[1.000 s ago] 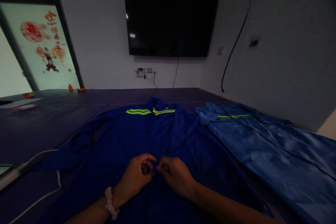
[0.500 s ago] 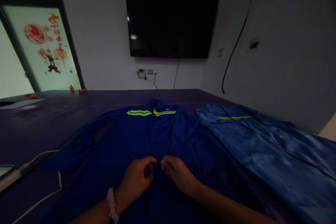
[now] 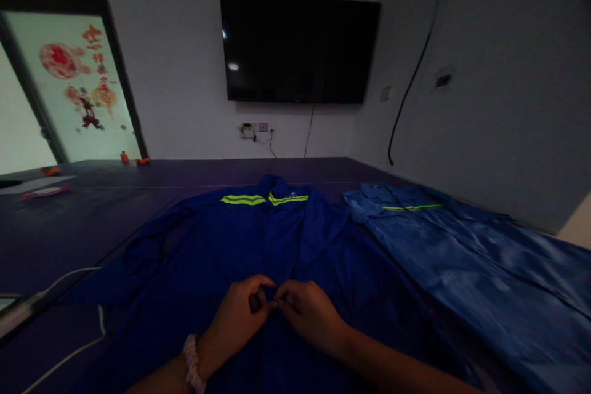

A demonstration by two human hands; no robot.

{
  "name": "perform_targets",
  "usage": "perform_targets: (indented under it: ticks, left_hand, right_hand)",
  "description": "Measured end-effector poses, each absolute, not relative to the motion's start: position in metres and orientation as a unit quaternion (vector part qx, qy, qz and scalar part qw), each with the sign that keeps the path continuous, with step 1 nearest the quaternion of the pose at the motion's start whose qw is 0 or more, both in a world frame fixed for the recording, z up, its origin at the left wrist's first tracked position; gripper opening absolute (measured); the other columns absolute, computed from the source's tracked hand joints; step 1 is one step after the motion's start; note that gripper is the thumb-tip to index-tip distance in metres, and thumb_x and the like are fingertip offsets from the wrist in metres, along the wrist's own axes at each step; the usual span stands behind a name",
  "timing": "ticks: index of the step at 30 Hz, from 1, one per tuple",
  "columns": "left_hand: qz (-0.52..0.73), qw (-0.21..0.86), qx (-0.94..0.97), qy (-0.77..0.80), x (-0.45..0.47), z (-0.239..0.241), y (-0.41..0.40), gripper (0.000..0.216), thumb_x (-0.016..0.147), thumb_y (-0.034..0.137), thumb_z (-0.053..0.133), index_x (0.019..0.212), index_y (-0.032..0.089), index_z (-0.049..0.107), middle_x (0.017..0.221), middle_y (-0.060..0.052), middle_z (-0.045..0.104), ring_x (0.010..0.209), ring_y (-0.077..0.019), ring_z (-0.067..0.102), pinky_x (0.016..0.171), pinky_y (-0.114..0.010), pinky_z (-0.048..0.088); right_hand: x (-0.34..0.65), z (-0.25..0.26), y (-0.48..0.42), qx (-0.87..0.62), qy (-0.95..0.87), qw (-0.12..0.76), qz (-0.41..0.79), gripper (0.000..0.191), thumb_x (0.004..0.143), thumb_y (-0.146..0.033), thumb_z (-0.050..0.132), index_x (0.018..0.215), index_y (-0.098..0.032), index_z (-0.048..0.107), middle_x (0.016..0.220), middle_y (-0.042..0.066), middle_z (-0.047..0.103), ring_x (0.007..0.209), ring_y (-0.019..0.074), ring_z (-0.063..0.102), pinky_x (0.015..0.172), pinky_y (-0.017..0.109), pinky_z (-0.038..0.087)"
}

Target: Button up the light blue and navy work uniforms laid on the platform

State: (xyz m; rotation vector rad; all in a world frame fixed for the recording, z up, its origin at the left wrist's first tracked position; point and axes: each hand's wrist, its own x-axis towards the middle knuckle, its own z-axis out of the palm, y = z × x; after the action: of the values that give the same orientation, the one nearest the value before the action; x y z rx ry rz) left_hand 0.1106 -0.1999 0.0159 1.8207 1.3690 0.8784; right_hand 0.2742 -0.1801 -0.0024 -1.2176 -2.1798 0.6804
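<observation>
A dark blue work jacket [image 3: 231,240] with yellow-green reflective chest strips lies spread out before me, collar at the far end. Over its front placket, my left hand [image 3: 247,311] is closed in a pinch, with a pink scrunchie [image 3: 192,360] round the wrist. My right hand [image 3: 307,311] pinches from the other side, its fingertips meeting those of the left. Both seem to grip the jacket's front edge; any button there is too dark to make out.
A lighter blue jacket [image 3: 443,252] lies to the right on the purple table [image 3: 157,188]. A white cable [image 3: 69,354] and a power strip [image 3: 18,317] are at the left edge. Farther back are small orange objects [image 3: 142,161]. A television [image 3: 300,49] hangs on the wall.
My right hand has moved left and slightly down, so its fingertips now meet my left hand's. The left hand keeps its pinch at nearly the same spot. The jackets lie as before.
</observation>
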Motion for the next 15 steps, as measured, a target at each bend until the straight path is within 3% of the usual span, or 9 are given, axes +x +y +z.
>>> perform_targets:
  ticks: [3,8,12,15]
  left_hand:
    - [0.351,0.419,0.669,0.504,0.108,0.014,-0.197,0.035,0.068,0.03,0.061,0.099,0.015,0.055,0.059,0.005,0.055,0.05,-0.008,0.05,0.047,-0.018,0.036]
    - [0.284,0.532,0.652,0.46,0.102,0.018,-0.198,0.059,0.071,0.036,0.061,0.121,0.018,0.037,0.054,0.008,0.049,0.038,-0.0059,0.046,0.038,-0.016,0.03]
    - [0.192,0.589,0.679,0.395,0.097,0.026,-0.206,0.089,0.065,0.034,0.069,0.135,0.025,0.014,0.062,0.008,0.052,0.044,-0.0065,0.051,0.04,-0.015,0.034]
    - [0.162,0.579,0.716,0.356,0.094,0.029,-0.21,0.103,0.057,0.032,0.075,0.136,0.03,0.009,0.067,0.007,0.053,0.05,-0.0056,0.051,0.046,-0.015,0.037]
  right_hand:
    - [0.275,0.002,-0.185,-0.45,-0.822,0.274,0.218,0.014,0.077,-0.028,0.05,0.077,-0.02,0.062,0.054,-0.004,0.056,0.045,0.0063,0.046,0.044,0.017,0.026]
    - [0.278,0.009,-0.195,-0.411,-0.871,0.249,0.107,0.027,0.077,-0.03,0.048,0.055,-0.016,0.055,0.048,-0.002,0.056,0.04,0.0058,0.044,0.042,0.02,0.021]
    - [0.282,0.013,-0.204,-0.244,-0.952,0.181,0.035,0.025,0.074,-0.03,0.052,0.053,-0.016,0.052,0.049,-0.002,0.058,0.043,0.0064,0.047,0.042,0.022,0.019]
    - [0.282,0.017,-0.21,-0.134,-0.986,0.098,-0.013,0.027,0.072,-0.034,0.058,0.053,-0.016,0.051,0.049,-0.003,0.058,0.043,0.0075,0.047,0.041,0.023,0.017]
